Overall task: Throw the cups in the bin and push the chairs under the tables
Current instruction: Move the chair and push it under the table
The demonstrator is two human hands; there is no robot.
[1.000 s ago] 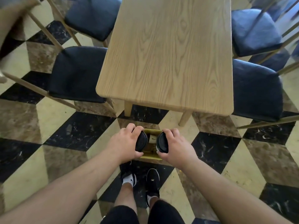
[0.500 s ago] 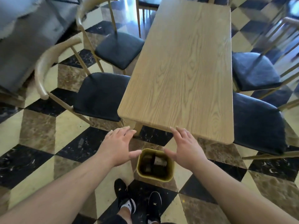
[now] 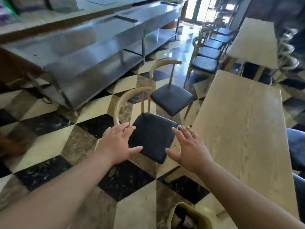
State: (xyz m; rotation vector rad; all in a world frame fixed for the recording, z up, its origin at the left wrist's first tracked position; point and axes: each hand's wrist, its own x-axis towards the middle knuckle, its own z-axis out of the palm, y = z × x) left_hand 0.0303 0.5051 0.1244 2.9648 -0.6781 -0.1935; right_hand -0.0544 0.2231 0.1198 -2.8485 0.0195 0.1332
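Wooden table (image 3: 244, 129): a long light-grained top, its long axis running away from the viewer toward the upper left of the view; the near end is cut off at the bottom right. Near chair (image 3: 151, 136): set just beside the table's left long edge, its dark seat pad still out from under the top, though the right corner of the pad appears to meet or slip just beneath the edge. The curved wooden backrest is placed on the far left side, so the seat is judged to face right, toward the table, and the push is judged to run left to right across the table's long axis. Second chair (image 3: 170, 98): farther along the same edge, likewise pulled out, backrest to the left. Bin (image 3: 189, 215): a small olive container on the floor at the bottom of the view, near the table's near end; dark contents are glimpsed but not resolved, so the cup step is judged complete and the chair step is judged to be in hand. Left hand (image 3: 118, 144): fingers spread and empty, held over the seat's left edge near the backrest post. Right hand (image 3: 188, 147): fingers spread and empty, over the seat's right corner. Contact with the pad cannot be confirmed for either. Next move, as judged: the backrest or seat to be taken and slid squarely toward the table.
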